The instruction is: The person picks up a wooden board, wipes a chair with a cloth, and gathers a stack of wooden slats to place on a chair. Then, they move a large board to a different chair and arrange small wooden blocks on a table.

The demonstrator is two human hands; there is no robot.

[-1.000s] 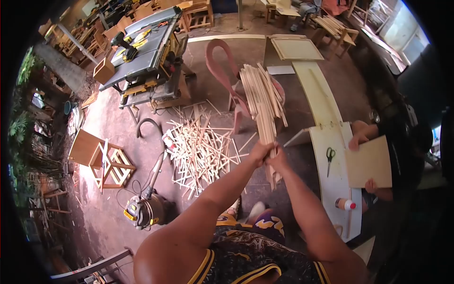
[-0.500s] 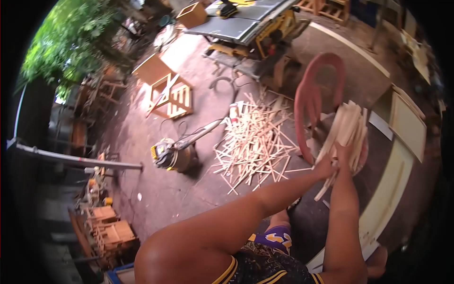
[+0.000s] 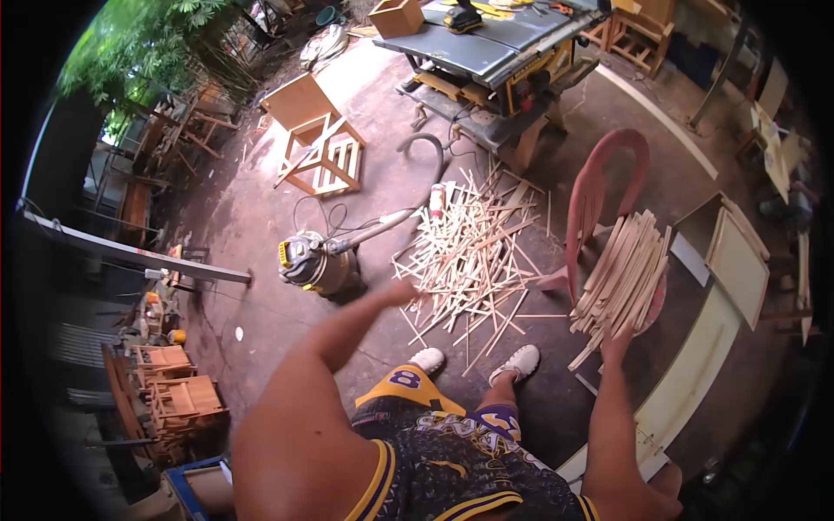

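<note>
My right hand (image 3: 618,340) is at the near ends of a thick bundle of thin wooden sticks (image 3: 627,273), its fingers closed around some of them. The bundle lies across the seat of a red plastic chair (image 3: 641,156). My left hand (image 3: 405,295) is stretched out to the left, at the near edge of a loose heap of similar wooden sticks (image 3: 469,247) on the floor. Motion blur smears its fingers. A small red-and-white container (image 3: 437,201) stands among the sticks at the back of the heap.
Left of the heap stands a shop vacuum (image 3: 317,263) with its hose (image 3: 382,227) running to the heap. A table saw (image 3: 486,48) is at the back. A wooden chair frame (image 3: 326,156) stands behind the vacuum. Long pale boards (image 3: 708,347) lie at the right.
My left hand has left the bundle on the chair and swung left to the heap. The bundle now lies lower and more spread on the seat. My right hand remains at it.
</note>
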